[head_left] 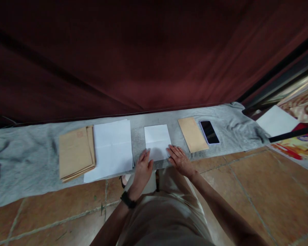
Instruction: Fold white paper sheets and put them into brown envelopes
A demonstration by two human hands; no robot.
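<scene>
A folded white sheet of paper (157, 140) lies on the grey cloth (28, 150) in front of me. My left hand (143, 168), with a black wristband, rests flat at the sheet's near left corner. At the near right corner my right hand (179, 158) presses down with fingers spread. Neither hand grips anything. A stack of unfolded white sheets (112, 148) lies to the left, with a pile of brown envelopes (75, 152) beyond it. One brown envelope (192, 134) lies to the right of the sheet.
A black phone (209, 132) lies next to the single envelope. A dark red curtain (143, 54) hangs behind the cloth. The floor is orange tile (259, 184). Another white sheet (276, 120) and a colourful printed surface (301, 145) sit at the far right.
</scene>
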